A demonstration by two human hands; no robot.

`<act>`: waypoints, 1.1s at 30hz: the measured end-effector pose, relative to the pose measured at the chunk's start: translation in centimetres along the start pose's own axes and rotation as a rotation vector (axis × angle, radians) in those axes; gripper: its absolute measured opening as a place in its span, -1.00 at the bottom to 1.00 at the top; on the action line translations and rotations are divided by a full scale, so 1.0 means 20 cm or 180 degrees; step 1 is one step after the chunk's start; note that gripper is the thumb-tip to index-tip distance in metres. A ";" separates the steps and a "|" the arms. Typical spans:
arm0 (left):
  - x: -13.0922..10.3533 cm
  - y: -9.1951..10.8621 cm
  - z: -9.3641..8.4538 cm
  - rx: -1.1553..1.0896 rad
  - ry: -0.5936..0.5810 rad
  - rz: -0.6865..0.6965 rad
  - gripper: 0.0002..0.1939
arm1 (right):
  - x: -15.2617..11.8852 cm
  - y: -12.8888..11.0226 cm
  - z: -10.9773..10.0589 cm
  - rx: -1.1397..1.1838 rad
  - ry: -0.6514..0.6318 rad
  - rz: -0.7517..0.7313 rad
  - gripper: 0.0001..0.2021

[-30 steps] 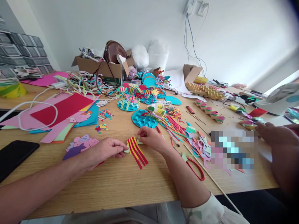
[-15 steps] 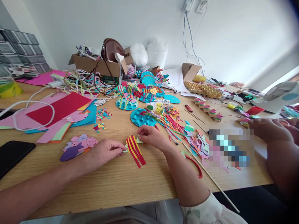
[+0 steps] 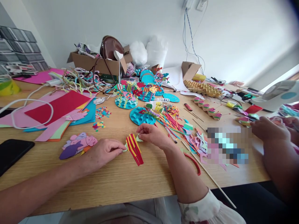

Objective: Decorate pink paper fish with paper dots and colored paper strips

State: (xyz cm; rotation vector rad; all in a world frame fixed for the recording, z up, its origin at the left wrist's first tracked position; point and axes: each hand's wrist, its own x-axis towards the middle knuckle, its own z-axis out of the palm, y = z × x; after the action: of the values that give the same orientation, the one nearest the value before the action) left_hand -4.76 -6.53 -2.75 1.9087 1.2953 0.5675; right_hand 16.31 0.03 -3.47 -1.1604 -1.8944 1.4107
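Observation:
A light green paper fish (image 3: pixel 139 138) lies between my hands, largely covered by red and yellow paper strips (image 3: pixel 134 150) whose loose ends hang toward me. My left hand (image 3: pixel 107 151) pinches the fish's left end between thumb and fingertips. At the other end, the fingers of my right hand (image 3: pixel 151 135) are closed on the green tip. To the left of my left hand sits a pile of pink and purple paper fish (image 3: pixel 78 144). Behind my right hand is a blue egg-carton base (image 3: pixel 140 116).
Paper strips (image 3: pixel 174 119) and scraps (image 3: pixel 198 140) lie right of my hands, beside a wooden stick (image 3: pixel 210 175). Confetti (image 3: pixel 102 112), coloured sheets (image 3: pixel 56 109) and a phone (image 3: pixel 15 155) are at left. A co-worker's hands (image 3: pixel 271 129) are at far right.
The view has shifted slightly. The strips' loose ends sit a little closer together and are turned slightly. Both my hands keep their hold. The co-worker's hands have moved a little.

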 end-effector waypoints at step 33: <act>0.02 0.01 0.03 -0.1799 0.0141 -0.0887 -0.50 | -0.09 -0.20 0.02 0.0223 -0.0068 -0.0381 -0.90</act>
State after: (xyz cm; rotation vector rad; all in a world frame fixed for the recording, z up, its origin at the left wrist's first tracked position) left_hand -4.09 -6.44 -3.05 1.2389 1.2367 0.7385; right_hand 15.58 -1.99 0.41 -0.9857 -1.8806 1.4174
